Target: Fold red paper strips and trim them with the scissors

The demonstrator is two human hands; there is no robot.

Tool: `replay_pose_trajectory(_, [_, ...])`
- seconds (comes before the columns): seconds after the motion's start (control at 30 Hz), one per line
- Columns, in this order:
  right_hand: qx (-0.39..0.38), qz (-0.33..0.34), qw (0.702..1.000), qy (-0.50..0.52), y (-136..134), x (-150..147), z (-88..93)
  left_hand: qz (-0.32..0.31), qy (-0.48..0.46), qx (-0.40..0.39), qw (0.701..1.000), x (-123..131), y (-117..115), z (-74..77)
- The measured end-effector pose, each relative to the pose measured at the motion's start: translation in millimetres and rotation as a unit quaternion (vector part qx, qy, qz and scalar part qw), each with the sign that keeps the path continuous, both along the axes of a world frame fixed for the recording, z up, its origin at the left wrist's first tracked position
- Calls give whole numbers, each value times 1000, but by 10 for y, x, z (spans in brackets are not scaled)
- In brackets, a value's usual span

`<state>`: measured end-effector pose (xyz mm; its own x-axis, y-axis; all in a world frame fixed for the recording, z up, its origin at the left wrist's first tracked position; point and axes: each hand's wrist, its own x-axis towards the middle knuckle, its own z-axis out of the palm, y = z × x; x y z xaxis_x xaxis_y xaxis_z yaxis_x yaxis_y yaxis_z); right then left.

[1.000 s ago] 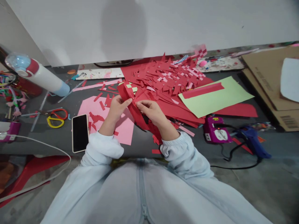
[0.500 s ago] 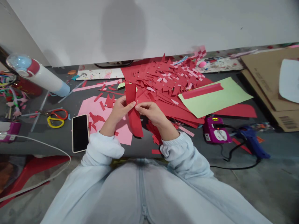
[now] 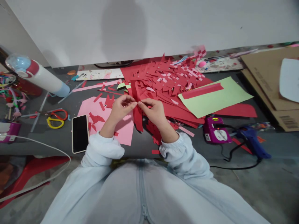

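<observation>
- Your left hand [image 3: 120, 109] and right hand [image 3: 154, 112] meet above the counter [image 3: 140, 147], with the fingers [image 3: 145, 108] of each pinched closed on a red strip [image 3: 138, 121].
- The strip stands out from between your fingertips, one end pointing away from you, the other toward you.
- Just left of and below your fingers: a pink sheet [image 3: 125, 133] bearing red scraps; farther left, a phone [image 3: 80, 134], then scissors [image 3: 51, 125].
- Beyond your fingers, toward the right: a heap [image 3: 161, 81] of cut red paper.
- Well right: a green sheet [image 3: 205, 102] and, nearer you, a blue glue gun [image 3: 253, 141].
</observation>
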<state>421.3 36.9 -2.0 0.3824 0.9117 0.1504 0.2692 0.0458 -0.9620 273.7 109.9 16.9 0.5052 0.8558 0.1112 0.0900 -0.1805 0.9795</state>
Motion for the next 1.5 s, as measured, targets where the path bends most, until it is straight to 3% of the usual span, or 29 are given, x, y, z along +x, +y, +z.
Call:
replay_pose_trajectory(0.3, [-24, 68, 997, 2, -43, -36, 73, 1, 21, 0, 1000, -17, -19, -5])
replay_pose_trajectory(0.53, [-23, 75, 995, 57, -25, -28, 104, -12, -60, -69, 996, -13, 15, 21])
replay_pose_trajectory(0.7, [14, 48, 996, 68, -15, -17, 74, -39, -149, -154, 976, 13, -17, -12])
replay_pose_trajectory(0.97, [138, -19, 986, -96, -34, 36, 70, -12, -168, -159, 973, 48, -52, -61])
replay_pose_trajectory(1.2, [232, -92, 938, -240, -21, 67, 43, 3, -187, -154, 970, 72, -72, -77])
replay_pose_trajectory(1.5, [266, -76, 924, -263, -32, 78, 37, -20, -156, -138, 978, 94, -151, -92])
